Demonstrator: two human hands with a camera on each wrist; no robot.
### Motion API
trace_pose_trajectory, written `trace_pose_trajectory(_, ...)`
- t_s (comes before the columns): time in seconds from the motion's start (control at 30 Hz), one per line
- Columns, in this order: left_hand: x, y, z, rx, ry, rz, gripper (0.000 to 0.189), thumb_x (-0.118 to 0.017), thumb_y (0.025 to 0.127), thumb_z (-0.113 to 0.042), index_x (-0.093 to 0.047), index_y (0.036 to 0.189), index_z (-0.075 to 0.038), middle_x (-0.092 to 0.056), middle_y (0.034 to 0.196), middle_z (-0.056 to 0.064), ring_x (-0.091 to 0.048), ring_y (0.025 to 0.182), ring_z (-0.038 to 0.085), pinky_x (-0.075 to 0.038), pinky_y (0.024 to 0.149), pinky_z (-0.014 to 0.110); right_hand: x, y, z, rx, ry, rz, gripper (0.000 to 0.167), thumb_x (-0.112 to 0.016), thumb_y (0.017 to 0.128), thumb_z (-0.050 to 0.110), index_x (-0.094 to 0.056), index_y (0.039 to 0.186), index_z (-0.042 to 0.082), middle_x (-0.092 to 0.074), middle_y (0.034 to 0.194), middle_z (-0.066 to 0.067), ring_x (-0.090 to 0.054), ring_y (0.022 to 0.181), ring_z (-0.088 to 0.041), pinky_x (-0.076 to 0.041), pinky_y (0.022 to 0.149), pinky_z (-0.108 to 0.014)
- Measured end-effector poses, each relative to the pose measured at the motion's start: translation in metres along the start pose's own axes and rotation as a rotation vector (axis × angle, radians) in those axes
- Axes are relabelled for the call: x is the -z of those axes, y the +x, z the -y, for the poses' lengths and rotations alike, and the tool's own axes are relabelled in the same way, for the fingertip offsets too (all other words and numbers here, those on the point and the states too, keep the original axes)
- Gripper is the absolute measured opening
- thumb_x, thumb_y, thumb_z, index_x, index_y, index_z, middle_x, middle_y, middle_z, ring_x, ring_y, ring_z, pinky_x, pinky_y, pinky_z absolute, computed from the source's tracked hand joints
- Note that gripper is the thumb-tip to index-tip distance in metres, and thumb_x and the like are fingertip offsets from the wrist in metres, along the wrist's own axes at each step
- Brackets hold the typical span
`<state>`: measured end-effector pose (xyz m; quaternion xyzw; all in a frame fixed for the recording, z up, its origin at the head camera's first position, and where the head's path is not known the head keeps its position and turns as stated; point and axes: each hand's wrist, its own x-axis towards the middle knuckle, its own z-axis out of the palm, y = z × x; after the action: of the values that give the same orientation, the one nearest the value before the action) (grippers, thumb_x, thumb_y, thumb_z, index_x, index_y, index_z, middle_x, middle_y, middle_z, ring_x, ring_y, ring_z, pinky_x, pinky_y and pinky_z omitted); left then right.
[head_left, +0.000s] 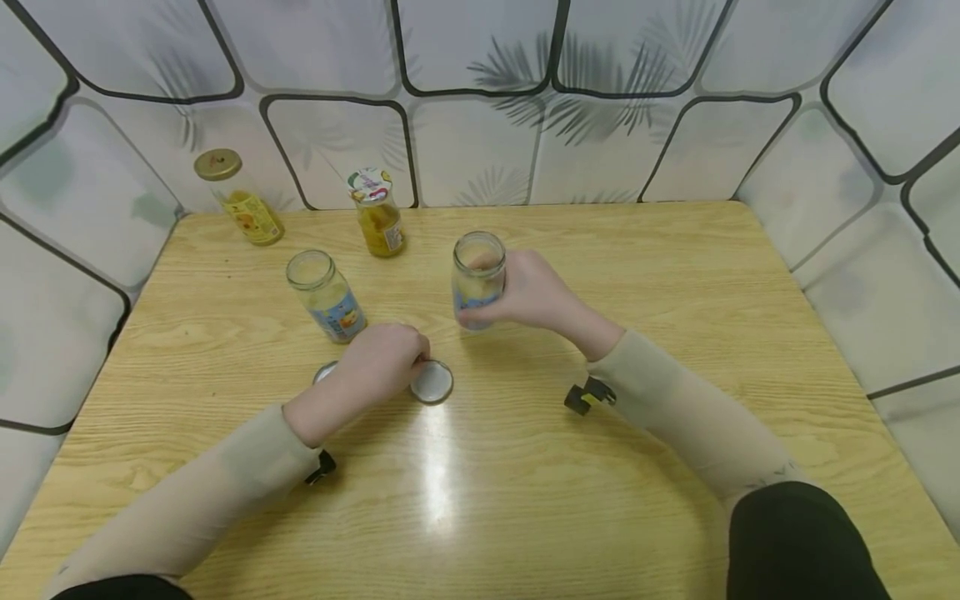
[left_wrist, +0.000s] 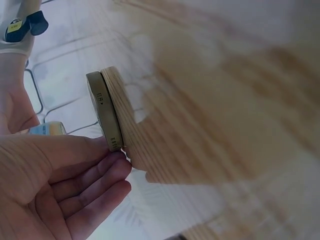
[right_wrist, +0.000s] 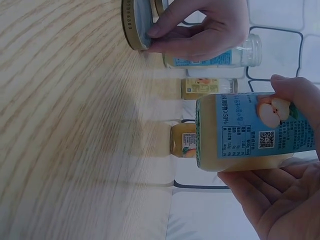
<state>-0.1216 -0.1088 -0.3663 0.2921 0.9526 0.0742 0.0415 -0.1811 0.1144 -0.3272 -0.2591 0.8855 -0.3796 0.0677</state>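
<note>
My left hand [head_left: 382,358] pinches the edge of a round metal jar lid [head_left: 431,382], whose silvery inside faces up. In the left wrist view the gold rim of that lid [left_wrist: 106,111] shows between thumb and fingers. My right hand [head_left: 528,292] grips a lidless glass jar [head_left: 477,287] round its side, upright. Its blue label [right_wrist: 250,127] carries a fruit picture in the right wrist view, where the jar appears lifted off the table. Left of it stands a second open jar [head_left: 327,298], also blue-labelled. Another lid [head_left: 325,372] lies partly hidden behind my left forearm.
At the back of the wooden table [head_left: 510,483] stand two lidded jars: a tall gold-capped jar [head_left: 243,204] on the left and a shorter jar [head_left: 380,217] with a patterned cap. A patterned, tile-like wall [head_left: 480,150] borders the table's back and sides.
</note>
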Motion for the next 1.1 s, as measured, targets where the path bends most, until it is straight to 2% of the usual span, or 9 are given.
trace_pose_trajectory(0.2,0.001,0.0,0.0,0.012,0.005,0.001,0.005,-0.075,0.081,-0.018,-0.074,0.079,-0.014,-0.069,0.077,-0.001,-0.064,0.069,0.014,-0.052,0.059,0.03,-0.003,0.008,0.0,0.004,0.007,-0.01,0.052,-0.084,0.065,0.043,-0.065,0.107,0.019,-0.068,0.096,0.006,-0.063,0.088,-0.008,-0.05,0.079,-0.028)
trace_pose_trajectory(0.47,0.0,0.001,0.001,0.012,0.008,0.005,0.006,-0.074,0.081,-0.018,-0.073,0.076,-0.016,-0.068,0.073,-0.003,-0.061,0.065,0.012,-0.051,0.056,0.03,-0.008,0.019,-0.001,-0.004,-0.022,-0.023,0.052,-0.084,0.064,0.045,-0.063,0.106,0.023,-0.067,0.096,0.008,-0.062,0.089,-0.007,-0.05,0.079,-0.029)
trace_pose_trajectory(0.8,-0.001,0.001,0.001,0.023,-0.005,0.013,0.004,-0.073,0.082,-0.016,-0.074,0.08,-0.015,-0.07,0.078,-0.001,-0.064,0.07,0.014,-0.053,0.06,0.029,-0.013,0.028,-0.003,-0.069,0.001,0.006,0.056,-0.084,0.064,0.044,-0.063,0.111,0.021,-0.067,0.102,0.005,-0.061,0.095,-0.01,-0.05,0.084,-0.03)
trace_pose_trajectory(1.1,0.002,0.001,0.0,0.031,-0.031,0.033,0.003,-0.072,0.083,-0.014,-0.075,0.081,-0.014,-0.071,0.08,-0.001,-0.064,0.07,0.013,-0.053,0.059,0.027,-0.027,0.035,-0.009,-0.074,0.006,0.029,0.051,-0.085,0.064,0.041,-0.065,0.105,0.017,-0.069,0.099,0.004,-0.062,0.092,-0.01,-0.049,0.086,-0.028)
